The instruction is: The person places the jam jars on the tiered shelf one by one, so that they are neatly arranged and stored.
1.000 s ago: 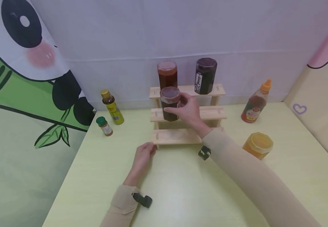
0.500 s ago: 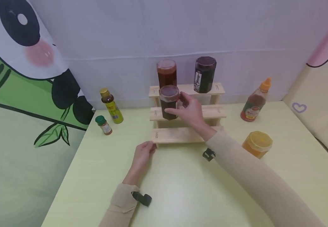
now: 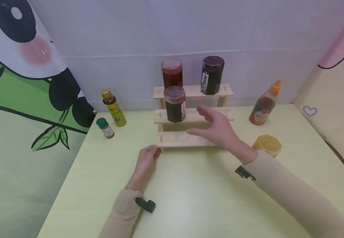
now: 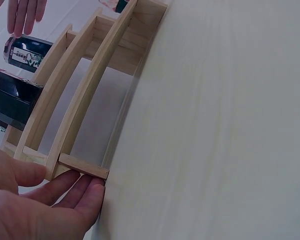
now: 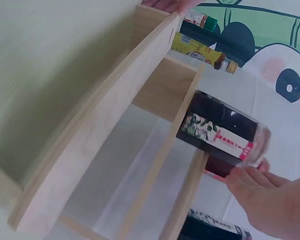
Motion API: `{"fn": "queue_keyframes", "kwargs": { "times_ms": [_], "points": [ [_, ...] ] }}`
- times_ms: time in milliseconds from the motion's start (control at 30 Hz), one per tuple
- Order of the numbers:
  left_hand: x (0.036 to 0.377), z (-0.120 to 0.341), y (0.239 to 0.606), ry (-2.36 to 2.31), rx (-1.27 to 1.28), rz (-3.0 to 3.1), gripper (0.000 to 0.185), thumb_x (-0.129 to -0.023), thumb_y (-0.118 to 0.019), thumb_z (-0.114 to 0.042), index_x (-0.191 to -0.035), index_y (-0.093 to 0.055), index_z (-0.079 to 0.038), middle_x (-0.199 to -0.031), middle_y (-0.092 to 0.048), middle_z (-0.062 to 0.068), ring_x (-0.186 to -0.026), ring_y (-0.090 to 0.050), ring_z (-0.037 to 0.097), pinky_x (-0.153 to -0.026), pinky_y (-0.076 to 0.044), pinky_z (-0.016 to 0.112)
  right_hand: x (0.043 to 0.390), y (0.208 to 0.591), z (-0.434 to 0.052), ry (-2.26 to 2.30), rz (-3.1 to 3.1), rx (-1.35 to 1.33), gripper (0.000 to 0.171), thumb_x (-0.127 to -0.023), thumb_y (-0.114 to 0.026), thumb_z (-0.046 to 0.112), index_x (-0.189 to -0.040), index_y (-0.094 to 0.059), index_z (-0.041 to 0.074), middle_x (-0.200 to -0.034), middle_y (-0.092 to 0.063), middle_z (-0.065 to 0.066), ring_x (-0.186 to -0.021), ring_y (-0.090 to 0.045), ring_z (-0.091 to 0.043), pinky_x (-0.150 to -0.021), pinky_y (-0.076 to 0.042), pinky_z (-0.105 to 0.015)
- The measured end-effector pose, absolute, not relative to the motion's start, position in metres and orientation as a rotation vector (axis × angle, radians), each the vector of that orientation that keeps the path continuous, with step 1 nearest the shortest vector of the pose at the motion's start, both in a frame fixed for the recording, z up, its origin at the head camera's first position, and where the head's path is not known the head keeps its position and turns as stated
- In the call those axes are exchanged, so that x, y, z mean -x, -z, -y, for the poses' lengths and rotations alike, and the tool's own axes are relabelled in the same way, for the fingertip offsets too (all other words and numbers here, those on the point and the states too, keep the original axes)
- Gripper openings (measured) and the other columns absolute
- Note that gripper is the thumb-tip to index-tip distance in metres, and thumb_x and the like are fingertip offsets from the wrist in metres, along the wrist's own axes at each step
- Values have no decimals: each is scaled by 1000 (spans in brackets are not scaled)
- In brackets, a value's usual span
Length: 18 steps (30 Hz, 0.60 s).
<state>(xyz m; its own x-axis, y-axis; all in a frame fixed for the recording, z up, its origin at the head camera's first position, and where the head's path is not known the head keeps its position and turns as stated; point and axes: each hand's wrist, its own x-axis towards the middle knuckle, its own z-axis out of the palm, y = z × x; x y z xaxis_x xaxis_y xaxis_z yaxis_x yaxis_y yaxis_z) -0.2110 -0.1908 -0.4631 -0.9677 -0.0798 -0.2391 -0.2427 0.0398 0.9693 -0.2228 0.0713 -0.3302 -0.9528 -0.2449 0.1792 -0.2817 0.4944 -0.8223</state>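
Observation:
A three-step wooden display rack (image 3: 175, 139) stands at the back of the table. My left hand (image 3: 146, 158) holds its front left corner; the left wrist view shows the thumb and curled fingers (image 4: 92, 197) at the end of the lowest step. On the middle step, at the left, a dark jar (image 3: 175, 107) with a white label stands upright. My right hand (image 3: 216, 127) is apart from it, to its right, over the lower steps, thumb and fingers spread and holding nothing. On the top step stand a red-brown jar (image 3: 172, 74) at left and another dark jar (image 3: 211, 76) at right.
A yellow-labelled bottle (image 3: 116, 112) and a small green-capped jar (image 3: 105, 128) stand left of the rack. At right are a sauce bottle (image 3: 262, 107) with an orange cap and a honey-coloured jar (image 3: 267, 144), partly behind the right forearm. A fabric backdrop hangs behind.
My right hand has let go of the dark jar and drawn back to the right and down. The jar now stands on the middle step. The left hand has stayed at the rack's corner.

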Motion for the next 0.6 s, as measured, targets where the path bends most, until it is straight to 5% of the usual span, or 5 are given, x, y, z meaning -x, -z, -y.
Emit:
{"fn": "queue_keyframes", "kwargs": {
  "times_ms": [200, 600],
  "points": [
    [212, 189, 464, -2079, 357, -2157, 36, -101, -41, -19, -122, -55, 6, -123, -58, 20, -115, -55, 26, -100, -47, 32, 200, 330, -107, -1213, 2838, -489, 94, -65, -77, 59, -142, -40, 20, -143, -45, 1, -131, -42, -22, -108, -37, -46],
    [212, 189, 463, -2083, 333, -2163, 35, -101, -40, -17, -122, -54, 7, -122, -57, 23, -115, -54, 29, -100, -47, 33, 181, 334, -172, -1186, 2745, -393, 86, -65, -83, 44, -138, -45, 19, -138, -50, -2, -128, -46, -27, -104, -41, -47]
  ]
}}
